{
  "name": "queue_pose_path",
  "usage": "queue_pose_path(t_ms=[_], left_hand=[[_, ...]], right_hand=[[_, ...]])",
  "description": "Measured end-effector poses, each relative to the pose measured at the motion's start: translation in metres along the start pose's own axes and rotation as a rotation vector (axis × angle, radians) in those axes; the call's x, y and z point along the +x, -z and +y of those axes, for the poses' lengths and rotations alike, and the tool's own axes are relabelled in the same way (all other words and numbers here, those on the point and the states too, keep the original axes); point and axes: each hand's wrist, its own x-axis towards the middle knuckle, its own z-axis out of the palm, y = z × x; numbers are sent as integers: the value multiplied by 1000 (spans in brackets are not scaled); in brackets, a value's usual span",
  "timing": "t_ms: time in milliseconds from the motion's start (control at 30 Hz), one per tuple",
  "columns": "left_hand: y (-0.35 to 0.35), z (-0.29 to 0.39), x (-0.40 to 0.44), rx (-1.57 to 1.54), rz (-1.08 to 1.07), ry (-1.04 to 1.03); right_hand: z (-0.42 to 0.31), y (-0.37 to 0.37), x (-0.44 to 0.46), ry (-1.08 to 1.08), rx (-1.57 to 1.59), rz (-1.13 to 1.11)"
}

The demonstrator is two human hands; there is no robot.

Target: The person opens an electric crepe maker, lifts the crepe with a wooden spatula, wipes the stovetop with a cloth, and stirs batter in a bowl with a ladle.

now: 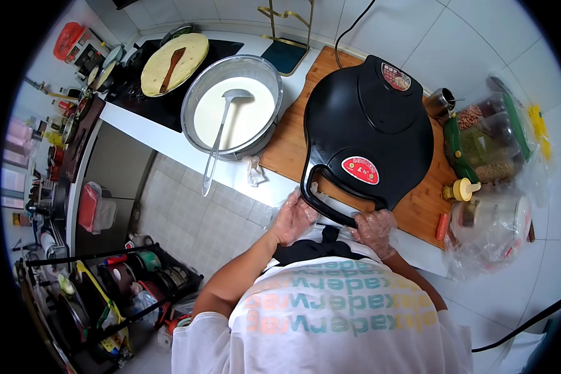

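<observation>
On the wooden board (287,140), the closed black appliance (361,128) is being held by its handle (331,213), the right hand (375,230) enclosing it; whether the left hand's (295,217) grip is grasping cannot be told. Steady, even handling is seemingly being called for.

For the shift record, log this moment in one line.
left hand: at handle; right hand: gripping handle; electric griddle: closed; ladle: in metal bowl
</observation>
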Motion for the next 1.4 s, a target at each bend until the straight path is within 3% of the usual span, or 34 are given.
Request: queue_pose_path(t_ms=[67, 267, 367, 433, 467, 500, 567, 633, 667, 833, 867, 967, 1100, 1400], left_hand=[[6, 2, 1, -33, -95, 16], [4, 0, 2, -29, 40, -3], [2, 1, 3, -40, -13, 20], [-26, 3, -5, -40, 73, 7], [-22, 2, -3, -37, -42, 15], [-11, 0, -1, -26, -147, 6], [37, -7, 22, -194, -547, 121], [8, -6, 10, -45, -42, 23], [13, -5, 12, -58, -23, 39], [24, -8, 20, -71, -79, 78], [34, -8, 22, -144, -246, 89], [37, -10, 26, -121, -187, 105], [5, -5, 7, -61, 9, 52], [16, -6, 13, -79, -123, 79]], right_hand=[[-1, 2, 2, 6, 3, 29], [-1, -2, -1, 2, -8, 41], [4, -9, -8, -12, -42, -1], [-1, -2, -2, -19, -86, -22], [-7, 11, 6, -158, -85, -293], [-3, 0, 3, 25, -116, 221], [1, -17, -11, -25, -175, 96], [2, -12, 2, 93, -121, 284], [1, -6, 1, 49, -138, 106], [0, -2, 6, 60, -65, 144], [0, -2, 6, 59, -60, 146], [6, -5, 0, -10, -88, -98], [4, -1, 4, 72, -98, 5], [2, -3, 3, 71, -105, 56]])
